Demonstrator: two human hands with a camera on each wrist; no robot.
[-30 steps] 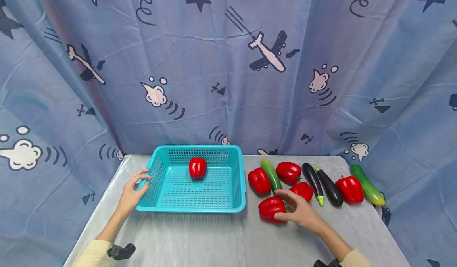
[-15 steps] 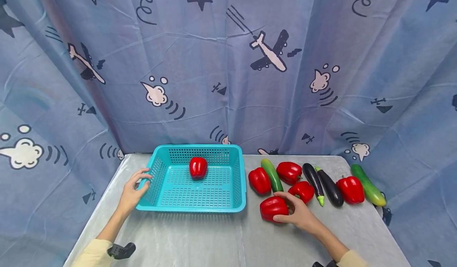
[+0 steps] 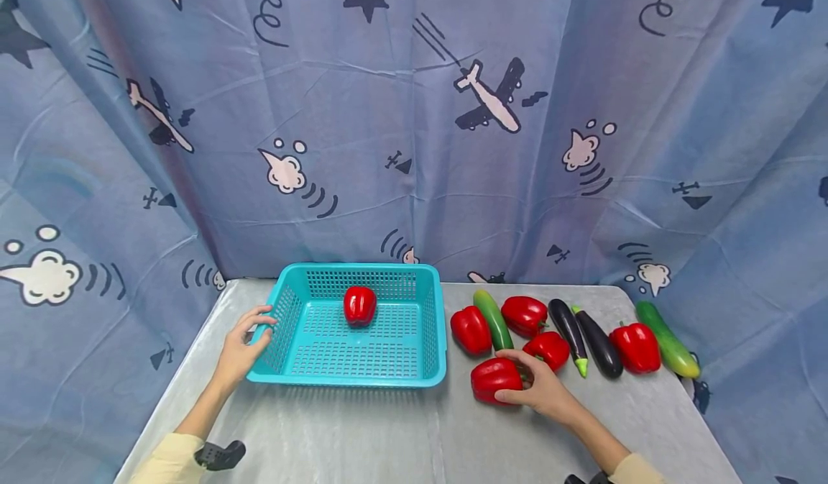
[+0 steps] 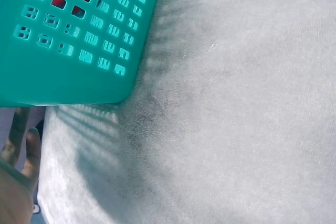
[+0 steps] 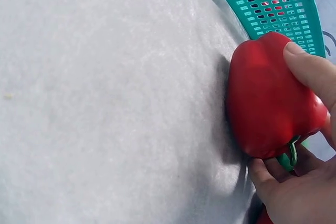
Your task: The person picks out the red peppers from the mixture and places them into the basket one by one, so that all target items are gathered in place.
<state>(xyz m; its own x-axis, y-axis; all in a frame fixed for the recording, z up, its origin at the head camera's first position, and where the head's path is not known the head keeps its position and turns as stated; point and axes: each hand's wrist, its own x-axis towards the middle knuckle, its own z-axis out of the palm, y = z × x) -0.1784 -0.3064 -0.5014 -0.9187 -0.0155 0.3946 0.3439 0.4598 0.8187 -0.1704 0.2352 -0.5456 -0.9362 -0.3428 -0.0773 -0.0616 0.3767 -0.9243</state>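
In the head view my right hand holds a red bell pepper between thumb and fingers, low over the table. The right wrist view shows that bell pepper close up, its green stem towards my palm and my thumb along its side. My left hand rests its extended fingertips and thumb against the left rim of a turquoise plastic basket. One red bell pepper sits inside the basket. In the left wrist view the left hand is partly cut off beside the basket wall.
Right of the basket lie a red bell pepper, a cucumber, more red bell peppers, two eggplants, another bell pepper and a yellow-tipped cucumber. A patterned blue curtain hangs behind the table.
My right hand has closed its thumb and fingers around the front bell pepper, which has shifted slightly right. The left hand stays at the basket rim.
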